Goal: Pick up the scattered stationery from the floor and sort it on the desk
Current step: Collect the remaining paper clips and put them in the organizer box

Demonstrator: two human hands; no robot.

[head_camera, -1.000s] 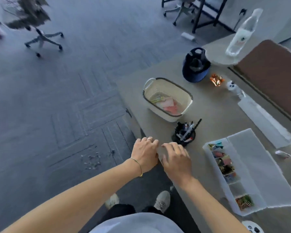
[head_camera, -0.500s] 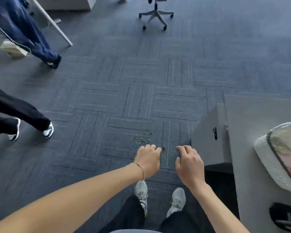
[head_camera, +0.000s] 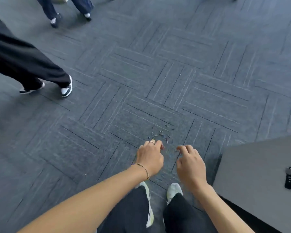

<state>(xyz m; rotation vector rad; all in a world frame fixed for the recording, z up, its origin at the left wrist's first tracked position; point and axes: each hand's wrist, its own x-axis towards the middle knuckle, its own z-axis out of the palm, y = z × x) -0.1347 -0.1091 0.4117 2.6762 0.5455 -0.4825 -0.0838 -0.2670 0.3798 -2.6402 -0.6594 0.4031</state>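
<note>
Just beyond both hands lie scattered paper clips (head_camera: 160, 134) on the floor (head_camera: 107, 98); left hand (head_camera: 150, 158) and right hand (head_camera: 191, 163) hang loosely curled (each grip empty).

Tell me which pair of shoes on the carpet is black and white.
The black-and-white shoes at left, under the black trousers. The wearer's own pale shoes sit at the bottom, and the dark shoes are top left.
</note>
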